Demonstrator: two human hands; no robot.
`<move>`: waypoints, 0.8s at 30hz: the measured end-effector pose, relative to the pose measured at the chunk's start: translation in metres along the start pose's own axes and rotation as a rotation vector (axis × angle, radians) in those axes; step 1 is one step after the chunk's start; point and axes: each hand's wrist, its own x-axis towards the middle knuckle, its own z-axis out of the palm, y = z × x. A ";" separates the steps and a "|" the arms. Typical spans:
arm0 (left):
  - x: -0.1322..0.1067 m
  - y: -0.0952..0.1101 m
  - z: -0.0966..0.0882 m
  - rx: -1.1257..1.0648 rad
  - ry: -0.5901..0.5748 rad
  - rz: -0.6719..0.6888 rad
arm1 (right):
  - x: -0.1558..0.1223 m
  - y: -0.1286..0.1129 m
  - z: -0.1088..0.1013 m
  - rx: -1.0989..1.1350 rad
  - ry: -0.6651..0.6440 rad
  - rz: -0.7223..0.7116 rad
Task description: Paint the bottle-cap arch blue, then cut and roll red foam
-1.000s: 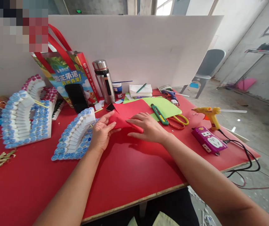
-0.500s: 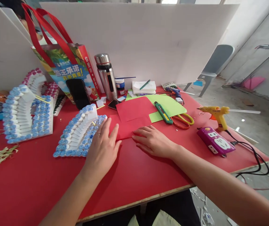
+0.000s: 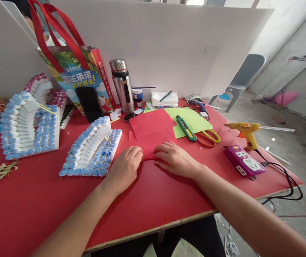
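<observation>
Head view, red paper (image 3: pixel 149 145), near edge touching both hands (image 3: pixel 176 159)

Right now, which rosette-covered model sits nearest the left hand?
The front blue model, just beside the left hand. The other blue model stands farther left, with the pink model behind that one.

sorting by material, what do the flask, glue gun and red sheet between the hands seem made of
Flask: probably polished steel, given its silvery highlights. Glue gun: apparently smooth plastic, evenly yellow. Red sheet: likely matte paper or thin card, with little shine.
</observation>
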 end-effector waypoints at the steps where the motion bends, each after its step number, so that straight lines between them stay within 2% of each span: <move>1: -0.001 0.001 0.002 -0.022 0.032 -0.008 | 0.000 0.000 -0.001 0.001 -0.002 -0.004; 6: -0.004 0.005 0.004 -0.170 0.132 -0.105 | 0.000 0.000 -0.003 0.028 -0.015 0.034; 11: 0.000 -0.002 0.004 -0.383 0.092 -0.260 | -0.001 -0.001 -0.003 0.132 -0.065 0.158; 15: 0.001 -0.012 0.009 -0.534 0.066 -0.392 | 0.000 -0.002 -0.003 0.116 -0.075 0.202; 18: 0.001 -0.015 0.011 -0.496 0.105 -0.377 | 0.003 -0.003 -0.002 0.038 -0.080 0.186; 24: 0.006 -0.014 0.010 -0.364 0.182 -0.238 | 0.003 -0.003 0.003 -0.108 -0.094 0.219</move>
